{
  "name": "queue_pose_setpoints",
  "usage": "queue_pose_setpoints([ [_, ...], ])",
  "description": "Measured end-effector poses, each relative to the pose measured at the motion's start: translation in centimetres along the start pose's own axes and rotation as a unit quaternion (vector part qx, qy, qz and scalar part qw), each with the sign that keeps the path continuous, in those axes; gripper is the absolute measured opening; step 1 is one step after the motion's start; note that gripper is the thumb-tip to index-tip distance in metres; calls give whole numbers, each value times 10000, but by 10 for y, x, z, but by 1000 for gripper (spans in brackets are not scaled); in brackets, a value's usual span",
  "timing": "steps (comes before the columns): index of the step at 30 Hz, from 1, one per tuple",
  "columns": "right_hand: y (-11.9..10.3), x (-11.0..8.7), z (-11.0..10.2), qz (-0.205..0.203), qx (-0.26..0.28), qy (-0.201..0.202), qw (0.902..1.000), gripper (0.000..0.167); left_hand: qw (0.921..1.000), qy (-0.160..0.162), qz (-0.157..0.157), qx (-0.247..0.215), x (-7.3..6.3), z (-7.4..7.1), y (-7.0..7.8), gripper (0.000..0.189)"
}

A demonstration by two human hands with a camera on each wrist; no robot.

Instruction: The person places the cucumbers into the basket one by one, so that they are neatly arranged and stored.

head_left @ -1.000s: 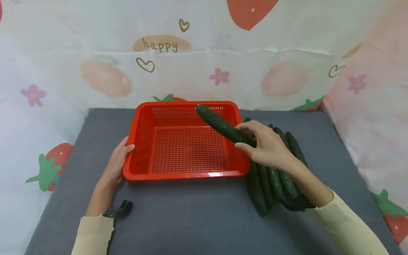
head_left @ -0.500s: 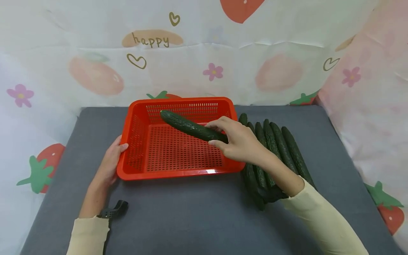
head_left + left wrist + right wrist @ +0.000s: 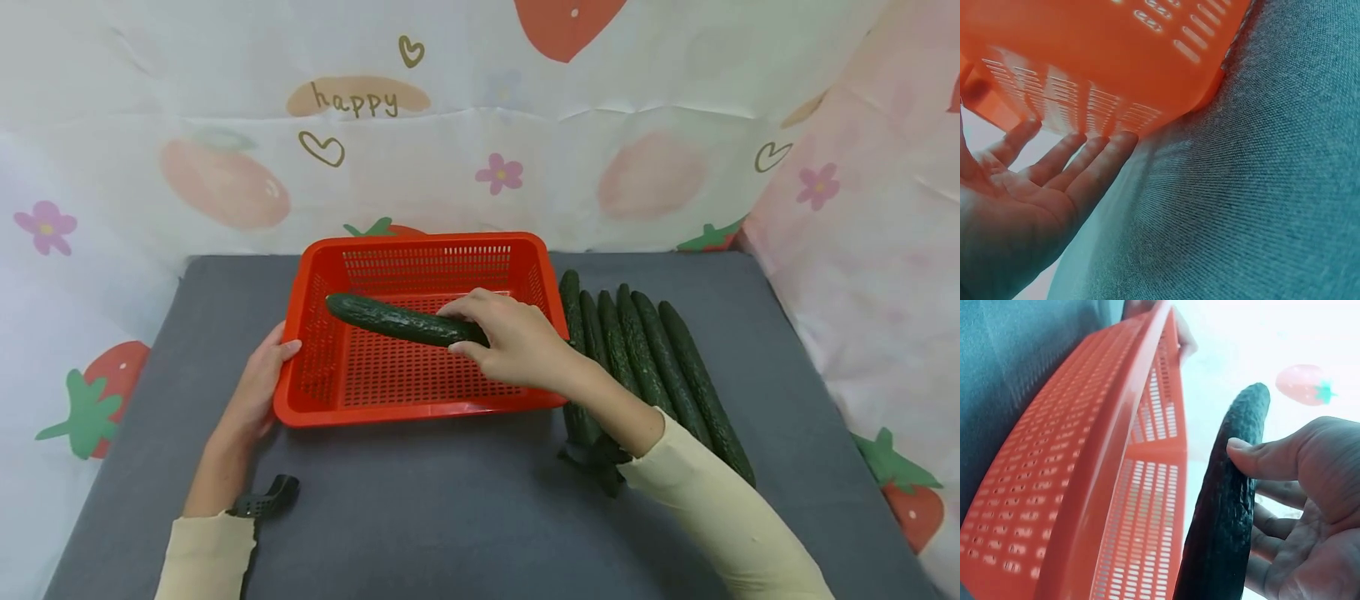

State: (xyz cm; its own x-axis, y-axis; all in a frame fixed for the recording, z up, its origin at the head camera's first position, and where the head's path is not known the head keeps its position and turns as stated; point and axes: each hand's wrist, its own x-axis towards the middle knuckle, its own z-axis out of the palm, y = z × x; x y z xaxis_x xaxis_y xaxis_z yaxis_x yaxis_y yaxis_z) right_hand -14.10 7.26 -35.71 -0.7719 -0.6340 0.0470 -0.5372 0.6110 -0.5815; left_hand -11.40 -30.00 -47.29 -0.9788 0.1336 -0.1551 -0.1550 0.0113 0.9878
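Observation:
My right hand (image 3: 521, 340) holds a long dark green cucumber (image 3: 397, 322) by its right end, over the red plastic basket (image 3: 420, 411). The cucumber lies nearly crosswise, its free end pointing left. In the right wrist view, the thumb presses one side of the cucumber (image 3: 1222, 506) and the fingers sit behind it. My left hand (image 3: 257, 385) grips the basket's left side, thumb over the rim. Seen from the left wrist, the fingertips (image 3: 1124, 139) touch the slotted outer wall. No cucumber lies on the visible basket floor.
Several more cucumbers (image 3: 693, 371) lie side by side on the grey tabletop (image 3: 420, 508), right of the basket. My right forearm crosses over some of them. Behind the table hangs a printed curtain (image 3: 555, 200).
My right hand has carried the cucumber left from the basket's right edge to over its middle, turning it more level across. The left hand keeps its grip on the basket.

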Motion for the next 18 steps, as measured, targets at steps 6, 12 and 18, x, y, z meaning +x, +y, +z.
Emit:
queue_pose_setpoints([
  [6, -5, 6, 8, 46, -208, -155, 9997, 42, 10000, -5, -28, -16, -2, 0, -1, 54],
  [12, -6, 8, 12, 57, -326, -220, 9992, 42, 9981, -341, 182, -472, -3, -1, 0, 49],
  [18, -6, 13, 15, 35, -362, -395, 9986, 42, 9921, -790, 302, -928, -4, -4, 1, 44],
])
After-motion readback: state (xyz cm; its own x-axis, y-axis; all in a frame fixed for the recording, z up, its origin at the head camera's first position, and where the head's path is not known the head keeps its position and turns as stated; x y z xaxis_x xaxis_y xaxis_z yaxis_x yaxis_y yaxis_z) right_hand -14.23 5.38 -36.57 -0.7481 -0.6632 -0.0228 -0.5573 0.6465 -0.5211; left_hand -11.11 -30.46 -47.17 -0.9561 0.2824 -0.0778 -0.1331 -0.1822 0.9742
